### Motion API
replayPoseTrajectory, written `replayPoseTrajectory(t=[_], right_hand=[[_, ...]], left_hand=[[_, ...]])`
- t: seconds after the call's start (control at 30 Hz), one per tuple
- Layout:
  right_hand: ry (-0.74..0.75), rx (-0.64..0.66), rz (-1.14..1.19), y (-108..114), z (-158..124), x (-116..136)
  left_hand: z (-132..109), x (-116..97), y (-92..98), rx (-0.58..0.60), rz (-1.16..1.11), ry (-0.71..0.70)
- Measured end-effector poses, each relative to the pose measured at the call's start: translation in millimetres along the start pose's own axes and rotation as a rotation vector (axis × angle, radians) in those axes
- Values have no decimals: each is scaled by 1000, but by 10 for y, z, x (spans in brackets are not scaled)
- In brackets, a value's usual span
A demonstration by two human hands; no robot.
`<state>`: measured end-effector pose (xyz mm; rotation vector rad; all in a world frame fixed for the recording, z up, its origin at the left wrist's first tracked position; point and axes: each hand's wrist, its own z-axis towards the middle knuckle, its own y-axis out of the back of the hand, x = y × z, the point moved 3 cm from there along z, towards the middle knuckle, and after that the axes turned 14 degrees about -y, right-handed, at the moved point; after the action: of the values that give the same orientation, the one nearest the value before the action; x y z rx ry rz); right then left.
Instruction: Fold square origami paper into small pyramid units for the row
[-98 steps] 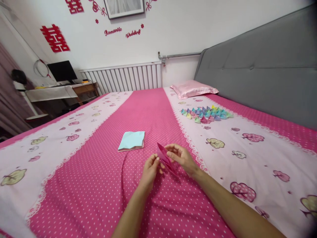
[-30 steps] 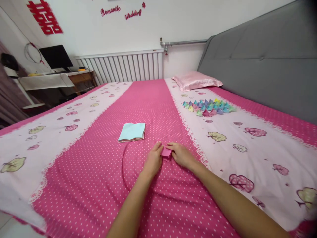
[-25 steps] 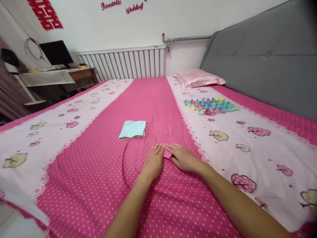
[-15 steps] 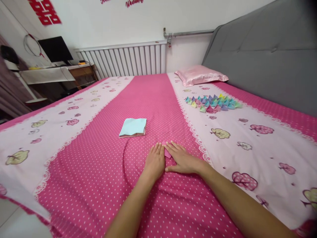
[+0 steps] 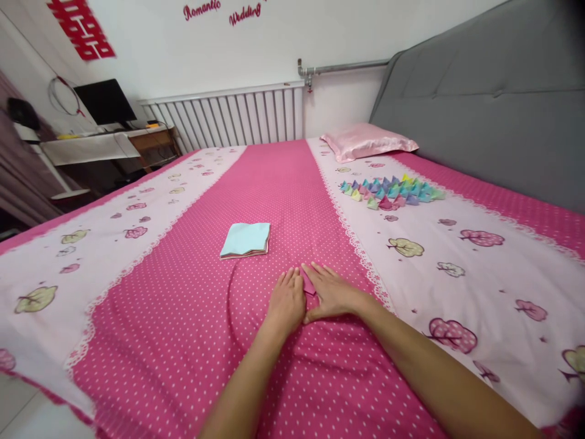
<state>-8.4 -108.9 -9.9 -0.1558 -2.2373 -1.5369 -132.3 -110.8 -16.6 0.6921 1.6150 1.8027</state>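
Note:
A small piece of folded pink paper (image 5: 308,285) lies on the bed between my two hands, partly hidden under them. My left hand (image 5: 287,300) rests flat along its left side, fingers stretched forward and close together. From the right, my right hand (image 5: 331,292) reaches over the paper, fingers outstretched and thumb spread towards my left hand. Beyond my left hand sits a stack of square paper sheets (image 5: 247,238), light blue on top. Off to the right stand several rows of small folded paper shapes (image 5: 393,192) in many colours.
The pink dotted bedspread (image 5: 183,317) spreads under everything, slightly wrinkled. A pink pillow (image 5: 368,141) lies by the grey headboard (image 5: 479,110). Behind the bed are a white radiator (image 5: 228,117) and a desk with a black monitor (image 5: 105,102).
The view has tilted up slightly. Less of the pink paper shows between my hands, which stay flat in nearly the same place.

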Motion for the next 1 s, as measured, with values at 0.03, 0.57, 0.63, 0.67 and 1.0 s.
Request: replayPoseTrajectory(t=[0.03,0.57,0.63,0.67,1.0], right_hand=[[-13,15,-6,16,-31,-4],[-112,-33,7,267,-226,-167],[-144,-61,19,285,-235,-178],[-156,-73,30,291,-237,-185],[-110,-232,224,329,-138,-240]], left_hand=[[3,9,3,-14,-14,2],[18,46,192,25,15,-17],[9,51,240,61,12,39],[4,58,257,67,6,68],[-39,148,249,-78,-144,204]])
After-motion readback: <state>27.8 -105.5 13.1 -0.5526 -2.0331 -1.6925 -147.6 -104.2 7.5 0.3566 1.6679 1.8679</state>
